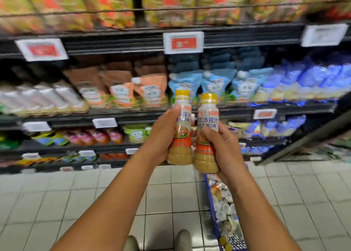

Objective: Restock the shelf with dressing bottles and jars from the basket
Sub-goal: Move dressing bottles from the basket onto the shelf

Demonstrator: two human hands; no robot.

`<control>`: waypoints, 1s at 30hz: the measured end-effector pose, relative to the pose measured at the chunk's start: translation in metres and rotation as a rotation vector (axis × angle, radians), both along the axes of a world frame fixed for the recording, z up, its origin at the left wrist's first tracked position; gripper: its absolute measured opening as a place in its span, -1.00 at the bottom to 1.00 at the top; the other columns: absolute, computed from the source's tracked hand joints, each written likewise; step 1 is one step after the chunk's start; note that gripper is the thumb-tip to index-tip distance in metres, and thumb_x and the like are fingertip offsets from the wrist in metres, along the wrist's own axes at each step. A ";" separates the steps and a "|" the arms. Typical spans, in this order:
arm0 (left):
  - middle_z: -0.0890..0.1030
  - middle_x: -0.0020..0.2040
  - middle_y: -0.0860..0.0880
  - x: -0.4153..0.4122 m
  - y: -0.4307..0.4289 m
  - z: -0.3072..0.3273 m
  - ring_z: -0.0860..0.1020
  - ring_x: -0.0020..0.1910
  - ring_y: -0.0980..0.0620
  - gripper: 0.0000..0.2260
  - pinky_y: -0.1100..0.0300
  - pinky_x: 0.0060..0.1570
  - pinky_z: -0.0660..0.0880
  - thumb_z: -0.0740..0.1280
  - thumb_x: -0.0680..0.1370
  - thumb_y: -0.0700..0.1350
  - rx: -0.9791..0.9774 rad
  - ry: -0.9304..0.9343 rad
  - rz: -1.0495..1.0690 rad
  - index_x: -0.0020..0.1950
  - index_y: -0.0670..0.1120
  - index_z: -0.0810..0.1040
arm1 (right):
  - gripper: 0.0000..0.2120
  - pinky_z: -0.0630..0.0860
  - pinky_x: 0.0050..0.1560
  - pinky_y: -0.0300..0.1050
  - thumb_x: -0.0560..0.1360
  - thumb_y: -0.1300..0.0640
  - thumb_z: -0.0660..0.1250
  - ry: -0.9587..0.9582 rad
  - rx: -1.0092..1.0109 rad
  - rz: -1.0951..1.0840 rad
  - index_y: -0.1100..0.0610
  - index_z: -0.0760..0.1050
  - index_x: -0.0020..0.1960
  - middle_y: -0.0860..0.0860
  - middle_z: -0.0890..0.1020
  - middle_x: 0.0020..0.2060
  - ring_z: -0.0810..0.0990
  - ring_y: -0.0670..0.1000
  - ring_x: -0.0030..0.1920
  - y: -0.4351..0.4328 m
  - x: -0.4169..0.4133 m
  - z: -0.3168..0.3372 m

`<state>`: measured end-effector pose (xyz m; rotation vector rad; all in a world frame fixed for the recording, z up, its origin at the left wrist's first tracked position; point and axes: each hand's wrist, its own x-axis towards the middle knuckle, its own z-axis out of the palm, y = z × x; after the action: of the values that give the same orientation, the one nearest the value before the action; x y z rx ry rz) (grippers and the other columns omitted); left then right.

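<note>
The left hand [161, 138] is curled around a clear plastic dressing bottle with a yellow cap and beige contents [182, 129], thumb laid up along its near side; the fingers wrap behind it and are hidden. The right hand [226, 150] grips a second clear yellow-capped bottle of the same beige dressing [208, 117] around its lower half, with fingertips showing over the label and the base partly covered by the palm. Both bottles stand upright, side by side and touching or nearly so; which one I cannot tell. Part of each white label's print is masked by a thumb or finger. Beyond the hands runs a black metal store shelf [133, 117], heavily blurred: light blue spouted pouches [214, 85] sit just behind the bottle caps, orange spouted pouches [150, 91] to the left of them, and the white-and-red price tags [183, 42] above are unreadable. Below the right forearm a blue basket [209, 193] rests on the pale tiled floor [76, 193], its right side hidden by the arm and its lower end cut off by the frame edge; inside it lie white-capped items too smeared to identify. Under the wrists, two grey shoe tips [184, 239] are cut off at the bottom edge.
</note>
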<state>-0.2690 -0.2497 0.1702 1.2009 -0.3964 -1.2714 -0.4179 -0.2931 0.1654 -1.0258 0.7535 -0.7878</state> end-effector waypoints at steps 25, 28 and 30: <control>0.63 -0.26 -0.17 0.281 0.325 0.103 0.57 -0.46 -0.09 -0.65 0.06 -0.42 0.59 0.25 0.62 0.14 -0.217 -0.080 0.514 -0.02 -0.13 0.63 | -0.68 0.62 -0.26 -0.08 0.43 0.12 0.42 -0.141 -0.140 0.586 0.10 0.55 0.17 0.08 0.72 -0.14 0.65 -0.01 -0.30 0.257 0.329 0.095; 0.62 -0.26 -0.16 0.302 0.336 0.114 0.57 -0.44 -0.09 -0.66 0.05 -0.39 0.58 0.24 0.62 0.13 -0.270 -0.106 0.497 -0.06 -0.09 0.67 | -0.70 0.62 -0.22 -0.01 0.44 0.10 0.42 -0.142 -0.156 0.581 0.08 0.57 0.16 0.10 0.72 -0.12 0.66 0.02 -0.27 0.265 0.354 0.105; 0.63 -0.23 -0.17 0.318 0.338 0.120 0.58 -0.41 -0.10 -0.67 0.03 -0.38 0.60 0.25 0.63 0.12 -0.279 -0.132 0.523 0.08 -0.14 0.58 | -0.76 0.65 -0.26 0.06 0.43 0.08 0.44 -0.139 -0.161 0.586 0.02 0.61 0.10 0.11 0.70 -0.16 0.65 0.06 -0.30 0.268 0.369 0.111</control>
<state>0.0490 0.0883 0.2900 1.0600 -0.3142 -0.6655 -0.0490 -0.0251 0.2764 -1.2417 0.2435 -0.4070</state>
